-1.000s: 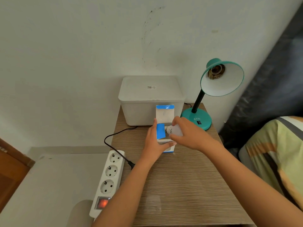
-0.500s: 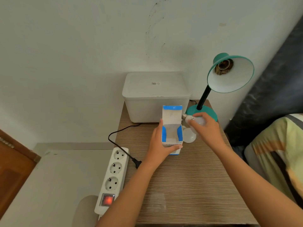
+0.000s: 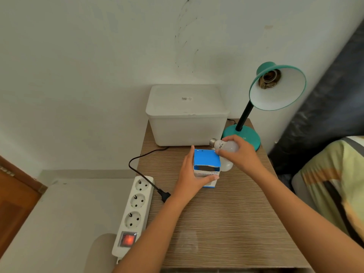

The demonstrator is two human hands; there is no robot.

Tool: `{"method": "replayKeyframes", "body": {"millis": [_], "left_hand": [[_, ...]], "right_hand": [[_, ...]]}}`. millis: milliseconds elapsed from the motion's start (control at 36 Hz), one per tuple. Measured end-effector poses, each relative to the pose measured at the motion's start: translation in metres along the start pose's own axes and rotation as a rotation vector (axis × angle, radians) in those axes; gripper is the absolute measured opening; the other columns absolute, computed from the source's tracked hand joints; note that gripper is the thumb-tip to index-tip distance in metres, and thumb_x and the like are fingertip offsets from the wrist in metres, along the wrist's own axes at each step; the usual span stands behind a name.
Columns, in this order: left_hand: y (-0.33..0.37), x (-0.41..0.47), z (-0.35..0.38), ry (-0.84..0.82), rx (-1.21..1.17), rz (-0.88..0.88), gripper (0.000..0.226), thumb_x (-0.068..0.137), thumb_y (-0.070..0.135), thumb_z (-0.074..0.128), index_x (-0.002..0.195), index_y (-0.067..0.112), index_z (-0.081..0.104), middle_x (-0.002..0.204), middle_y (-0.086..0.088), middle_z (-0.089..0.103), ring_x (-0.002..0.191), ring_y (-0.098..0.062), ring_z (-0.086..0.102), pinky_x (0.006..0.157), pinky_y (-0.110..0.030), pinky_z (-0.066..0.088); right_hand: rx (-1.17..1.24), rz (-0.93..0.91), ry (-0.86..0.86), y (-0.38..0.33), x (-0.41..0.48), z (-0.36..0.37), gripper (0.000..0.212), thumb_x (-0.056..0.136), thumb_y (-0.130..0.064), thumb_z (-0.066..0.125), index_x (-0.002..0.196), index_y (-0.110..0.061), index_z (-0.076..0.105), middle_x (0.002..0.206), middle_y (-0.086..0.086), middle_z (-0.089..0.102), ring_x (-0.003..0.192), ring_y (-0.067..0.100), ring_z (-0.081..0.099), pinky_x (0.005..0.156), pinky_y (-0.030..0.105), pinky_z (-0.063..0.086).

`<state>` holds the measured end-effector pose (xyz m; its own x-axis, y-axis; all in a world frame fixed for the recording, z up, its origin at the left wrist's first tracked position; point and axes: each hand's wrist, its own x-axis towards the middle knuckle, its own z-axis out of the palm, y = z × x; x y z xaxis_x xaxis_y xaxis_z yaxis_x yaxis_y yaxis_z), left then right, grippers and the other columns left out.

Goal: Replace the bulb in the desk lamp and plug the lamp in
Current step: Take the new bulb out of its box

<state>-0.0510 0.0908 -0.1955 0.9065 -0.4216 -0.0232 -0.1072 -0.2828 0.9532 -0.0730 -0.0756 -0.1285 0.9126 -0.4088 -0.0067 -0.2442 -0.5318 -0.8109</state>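
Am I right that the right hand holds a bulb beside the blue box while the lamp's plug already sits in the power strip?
Not quite. The head view shows the plug lying loose on the table, beside the power strip, whose three sockets are all empty. The rest holds: the right hand holds a bulb beside the blue box.

Wooden table (image 3: 226, 223) carries white bin (image 3: 187, 123), teal lamp (image 3: 254, 136), plug (image 3: 164, 195).
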Motion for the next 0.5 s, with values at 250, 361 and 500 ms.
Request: {"method": "replayKeyframes", "body": {"millis": [250,361,500], "left_hand": [[0.001,-0.002,-0.009,0.059,0.095,0.055,0.107,0.063,0.036,0.084,0.146,0.032,0.016,0.137,0.006,0.036,0.121,-0.008,0.040,0.098,-0.024,0.040],[0.001,-0.003,-0.011,0.074,0.156,0.090,0.099,0.064,0.041,0.082,0.144,0.031,0.025,0.147,0.001,0.030,0.130,-0.013,0.035,0.103,-0.034,0.042],[0.001,-0.001,-0.014,0.092,0.193,0.101,0.095,0.065,0.044,0.079,0.143,0.033,0.027,0.146,0.001,0.031,0.122,-0.010,0.039,0.095,-0.029,0.048]], "right_hand": [[-0.075,-0.098,0.167,0.003,-0.023,0.026,0.053,0.077,-0.031,0.071,0.125,-0.018,0.052,0.120,0.007,0.052,0.109,0.020,0.049,0.084,0.024,0.035],[-0.068,-0.077,0.160,0.004,-0.027,0.031,0.056,0.079,-0.031,0.070,0.129,-0.017,0.049,0.124,0.008,0.049,0.115,0.021,0.047,0.087,0.024,0.036],[-0.068,-0.059,0.154,0.001,-0.023,0.033,0.057,0.078,-0.029,0.071,0.129,-0.017,0.049,0.125,0.009,0.049,0.114,0.021,0.046,0.086,0.024,0.035]]}}
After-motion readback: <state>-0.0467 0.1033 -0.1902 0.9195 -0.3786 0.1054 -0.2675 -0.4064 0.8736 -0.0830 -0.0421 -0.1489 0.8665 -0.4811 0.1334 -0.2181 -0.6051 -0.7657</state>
